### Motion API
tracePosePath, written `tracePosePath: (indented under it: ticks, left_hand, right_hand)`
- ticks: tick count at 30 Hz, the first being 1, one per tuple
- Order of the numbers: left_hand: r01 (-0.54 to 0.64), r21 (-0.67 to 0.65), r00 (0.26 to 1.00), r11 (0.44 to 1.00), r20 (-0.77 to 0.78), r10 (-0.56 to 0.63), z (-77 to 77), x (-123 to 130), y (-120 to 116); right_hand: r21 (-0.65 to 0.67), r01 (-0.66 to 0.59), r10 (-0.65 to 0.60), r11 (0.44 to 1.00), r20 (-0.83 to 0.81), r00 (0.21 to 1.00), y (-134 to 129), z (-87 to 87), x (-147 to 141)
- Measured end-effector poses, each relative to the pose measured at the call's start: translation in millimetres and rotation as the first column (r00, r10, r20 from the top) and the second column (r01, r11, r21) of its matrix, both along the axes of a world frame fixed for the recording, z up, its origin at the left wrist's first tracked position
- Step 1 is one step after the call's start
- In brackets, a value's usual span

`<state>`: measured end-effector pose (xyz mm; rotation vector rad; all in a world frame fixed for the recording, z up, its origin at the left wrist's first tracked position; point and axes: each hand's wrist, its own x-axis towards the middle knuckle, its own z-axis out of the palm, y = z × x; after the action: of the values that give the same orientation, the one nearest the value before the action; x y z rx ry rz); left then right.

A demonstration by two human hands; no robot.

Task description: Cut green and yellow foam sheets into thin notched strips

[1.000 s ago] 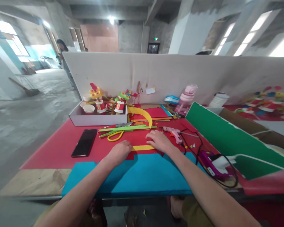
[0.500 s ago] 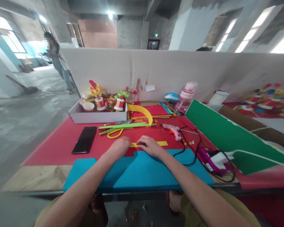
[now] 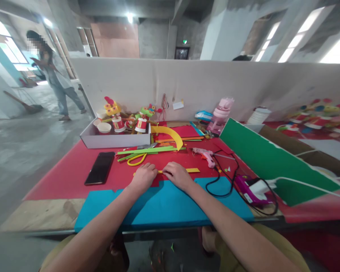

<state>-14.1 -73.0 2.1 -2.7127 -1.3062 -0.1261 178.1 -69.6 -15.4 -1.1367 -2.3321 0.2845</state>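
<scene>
A narrow yellow paper strip (image 3: 193,170) runs left to right across the red table covering, just beyond the blue sheet (image 3: 170,207). My left hand (image 3: 144,176) is closed on the strip's left part, its fingers bent over it. Close beside it, my right hand (image 3: 176,174) pinches the strip near its middle, with the thumb against the fingers. The right end of the strip sticks out past my right hand. Behind my hands lie green strips (image 3: 158,150) and the yellow handle of scissors (image 3: 137,160).
A black phone (image 3: 100,168) lies at the left. On the right are a pink glue gun (image 3: 205,156), a purple power socket (image 3: 251,192) with cords and a green board (image 3: 269,158). Behind stands a white box (image 3: 116,141) of paper-cup figures. A person (image 3: 55,75) walks at far left.
The yellow strip now shows beyond my left hand's left side too, and looks narrower between my hands. The person at far left has moved left and nearer.
</scene>
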Motion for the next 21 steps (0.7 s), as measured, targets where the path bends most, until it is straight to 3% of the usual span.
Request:
tracePosePath:
  ticks: [3, 10, 21]
  left_hand:
    - [-0.051, -0.028, 0.996, 0.998, 0.074, 0.053, 2.2, -1.8, 1.7]
    - [-0.103, -0.184, 0.953, 0.978, 0.264, 0.15, 6.6, -4.2, 8.3]
    - [-0.228, -0.22, 0.955, 0.949, 0.137, 0.261, 11.7, 3.2, 11.9]
  right_hand:
    - [-0.032, 0.065, -0.066, 0.997, -0.017, 0.998, 1.7, 0.2, 2.2]
    - [-0.262, 0.192, -0.193, 0.946, 0.019, 0.981, 14.9, 6.6, 7.6]
    - [-0.385, 0.274, -0.199, 0.881, 0.225, 0.954, 28.4, 25.7, 0.7]
